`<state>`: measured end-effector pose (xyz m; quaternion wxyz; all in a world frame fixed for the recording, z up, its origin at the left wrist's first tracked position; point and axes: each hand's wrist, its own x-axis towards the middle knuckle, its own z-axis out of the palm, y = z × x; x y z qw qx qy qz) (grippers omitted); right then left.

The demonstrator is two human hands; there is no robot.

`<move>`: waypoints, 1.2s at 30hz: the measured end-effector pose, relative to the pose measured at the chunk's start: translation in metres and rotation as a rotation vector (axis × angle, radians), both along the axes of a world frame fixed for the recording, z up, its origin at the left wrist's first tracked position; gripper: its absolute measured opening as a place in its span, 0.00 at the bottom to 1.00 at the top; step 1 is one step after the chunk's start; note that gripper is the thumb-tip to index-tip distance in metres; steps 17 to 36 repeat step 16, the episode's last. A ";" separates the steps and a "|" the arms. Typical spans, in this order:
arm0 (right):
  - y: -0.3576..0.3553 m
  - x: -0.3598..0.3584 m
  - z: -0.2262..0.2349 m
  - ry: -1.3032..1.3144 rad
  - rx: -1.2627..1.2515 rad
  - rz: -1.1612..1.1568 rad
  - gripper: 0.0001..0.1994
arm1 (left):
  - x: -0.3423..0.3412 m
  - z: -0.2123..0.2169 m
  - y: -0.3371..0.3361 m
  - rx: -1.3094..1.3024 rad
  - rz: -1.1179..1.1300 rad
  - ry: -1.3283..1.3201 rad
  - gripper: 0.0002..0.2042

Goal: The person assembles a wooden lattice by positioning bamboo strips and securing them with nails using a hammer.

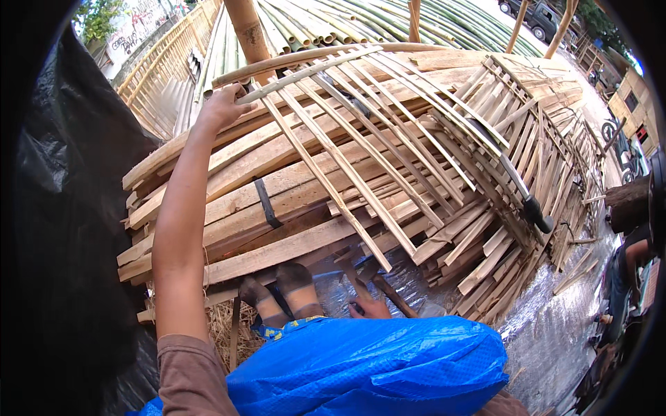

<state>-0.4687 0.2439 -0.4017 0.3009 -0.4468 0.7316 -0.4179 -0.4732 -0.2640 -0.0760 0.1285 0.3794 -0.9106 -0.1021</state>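
Observation:
A slatted wooden frame [340,156] slants across the timber pile, its thin strips fixed along a curved pale wooden rail [305,73]. My left hand [225,105] reaches far forward, closed around the left end of that rail. Low in the middle, my right hand [372,308] is closed around a brown wooden handle [355,281]. The far end of the handle is blurred, so its tool kind is unclear. A blue tarp-like sheet [374,364] over my lap hides the right forearm. Beside that hand lies a dark wooden stick [395,297].
Thick planks [229,197] are stacked ahead, with a black strap [267,202] on them. A handsaw [524,191] rests on bundled slats [541,152] at right. Green bamboo poles [319,28] lie behind a post [250,35]. Black sheeting [76,159] hangs at left. Another person [628,267] is far right.

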 end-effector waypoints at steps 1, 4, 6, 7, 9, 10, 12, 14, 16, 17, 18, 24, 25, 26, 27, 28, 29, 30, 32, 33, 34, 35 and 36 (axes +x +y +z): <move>0.000 0.000 0.000 -0.001 0.021 0.012 0.14 | 0.001 -0.006 0.003 -0.057 0.038 0.010 0.21; -0.001 0.000 0.000 -0.014 0.036 0.028 0.14 | -0.006 -0.005 0.010 -0.197 0.143 0.030 0.19; -0.004 0.000 0.000 -0.043 -0.012 0.020 0.15 | -0.012 0.001 0.006 -0.270 0.138 0.024 0.18; -0.004 -0.001 0.001 -0.030 -0.015 0.028 0.15 | -0.017 0.004 0.002 -0.292 0.149 0.040 0.18; -0.002 -0.002 0.003 -0.004 -0.016 0.039 0.15 | -0.027 0.009 -0.001 -0.328 0.167 0.072 0.18; -0.001 -0.002 0.003 -0.015 -0.011 0.029 0.15 | -0.031 0.014 0.002 -0.261 0.177 0.083 0.19; -0.002 0.000 0.005 -0.035 -0.001 0.023 0.16 | -0.032 0.001 -0.003 -0.303 0.205 0.159 0.21; -0.003 -0.001 -0.002 0.001 -0.032 0.036 0.16 | -0.026 -0.021 -0.010 -0.408 0.218 0.169 0.27; 0.038 0.012 -0.031 0.007 -0.036 0.025 0.17 | -0.027 -0.046 0.008 -0.467 0.181 0.098 0.30; 0.038 0.012 -0.031 0.007 -0.036 0.025 0.17 | -0.027 -0.046 0.008 -0.467 0.181 0.098 0.30; 0.038 0.012 -0.031 0.007 -0.036 0.025 0.17 | -0.027 -0.046 0.008 -0.467 0.181 0.098 0.30; 0.038 0.012 -0.031 0.007 -0.036 0.025 0.17 | -0.027 -0.046 0.008 -0.467 0.181 0.098 0.30; 0.038 0.012 -0.031 0.007 -0.036 0.025 0.17 | -0.027 -0.046 0.008 -0.467 0.181 0.098 0.30; 0.038 0.012 -0.031 0.007 -0.036 0.025 0.17 | -0.027 -0.046 0.008 -0.467 0.181 0.098 0.30; 0.038 0.012 -0.031 0.007 -0.036 0.025 0.17 | -0.027 -0.046 0.008 -0.467 0.181 0.098 0.30; 0.038 0.012 -0.031 0.007 -0.036 0.025 0.17 | -0.027 -0.046 0.008 -0.467 0.181 0.098 0.30; 0.038 0.012 -0.031 0.007 -0.036 0.025 0.17 | -0.027 -0.046 0.008 -0.467 0.181 0.098 0.30; 0.038 0.012 -0.031 0.007 -0.036 0.025 0.17 | -0.027 -0.046 0.008 -0.467 0.181 0.098 0.30; 0.038 0.012 -0.031 0.007 -0.036 0.025 0.17 | -0.027 -0.046 0.008 -0.467 0.181 0.098 0.30; 0.038 0.012 -0.031 0.007 -0.036 0.025 0.17 | -0.027 -0.046 0.008 -0.467 0.181 0.098 0.30; 0.038 0.012 -0.031 0.007 -0.036 0.025 0.17 | -0.027 -0.046 0.008 -0.467 0.181 0.098 0.30; 0.038 0.012 -0.031 0.007 -0.036 0.025 0.17 | -0.027 -0.046 0.008 -0.467 0.181 0.098 0.30; 0.038 0.012 -0.031 0.007 -0.036 0.025 0.17 | -0.027 -0.046 0.008 -0.467 0.181 0.098 0.30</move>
